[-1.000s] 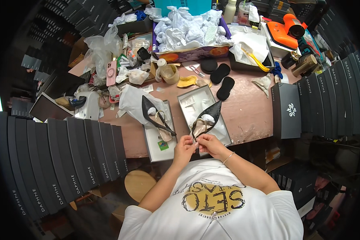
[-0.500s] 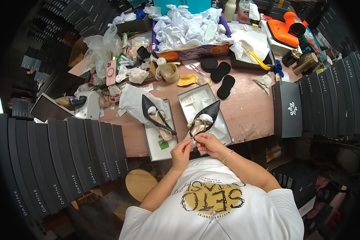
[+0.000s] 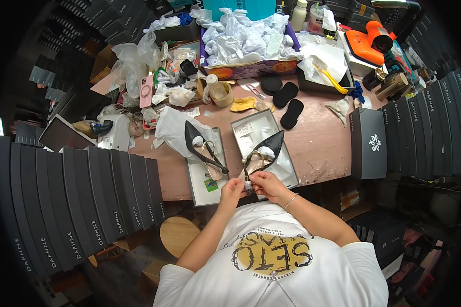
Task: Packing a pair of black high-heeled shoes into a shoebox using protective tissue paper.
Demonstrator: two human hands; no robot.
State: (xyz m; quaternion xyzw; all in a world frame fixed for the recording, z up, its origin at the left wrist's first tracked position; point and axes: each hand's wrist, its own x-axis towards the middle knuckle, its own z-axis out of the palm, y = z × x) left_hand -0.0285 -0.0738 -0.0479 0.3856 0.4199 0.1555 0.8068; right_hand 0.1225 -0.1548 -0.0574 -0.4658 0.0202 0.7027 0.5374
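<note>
1. The left hand (image 3: 232,188) and right hand (image 3: 265,183) meet at the near tabletop (image 3: 322,148) edge, both pinching the heel end of a black pointed shoe (image 3: 264,152).
2. The shoe's toe points away from the person, over an open grey box (image 3: 291,171).
3. A second black shoe (image 3: 202,148) lies in the box lid (image 3: 193,184) just to the left.
4. Black insoles (image 3: 287,102) lie farther back, well apart from the hands.

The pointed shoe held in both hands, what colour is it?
Black, with a tan insole; the head view shows the shoe best.
</note>
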